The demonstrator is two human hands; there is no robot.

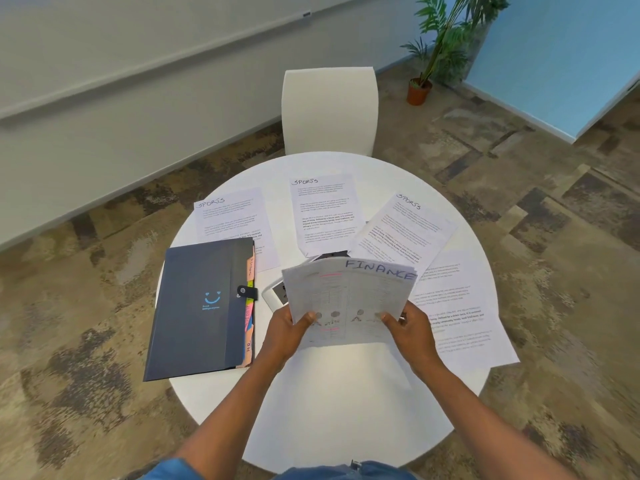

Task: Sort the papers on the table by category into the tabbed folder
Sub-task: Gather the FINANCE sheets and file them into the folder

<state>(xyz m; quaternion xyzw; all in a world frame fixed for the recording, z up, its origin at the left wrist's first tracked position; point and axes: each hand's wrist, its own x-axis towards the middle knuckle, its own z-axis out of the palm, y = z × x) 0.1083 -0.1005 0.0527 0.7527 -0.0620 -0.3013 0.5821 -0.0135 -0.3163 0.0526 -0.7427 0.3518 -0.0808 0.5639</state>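
Presently we grip a FINANCE stack (349, 303) by its lower edge, left hand (287, 332) and right hand (412, 332) both clamped on it above the table (332, 403). The tabbed folder (201, 306) lies buttoned shut just left, so we judge filing is in hand and unfastening it comes next. Three SPORTS sheets (325, 213) remain unsorted beyond.

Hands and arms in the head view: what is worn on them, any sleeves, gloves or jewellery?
Both the left hand and the right hand are bare, with no gloves. No rings, watch or bracelets show. The forearms are uncovered down to the bottom of the frame, so no sleeves are visible. Blue denim-like fabric sits at the bottom edge.
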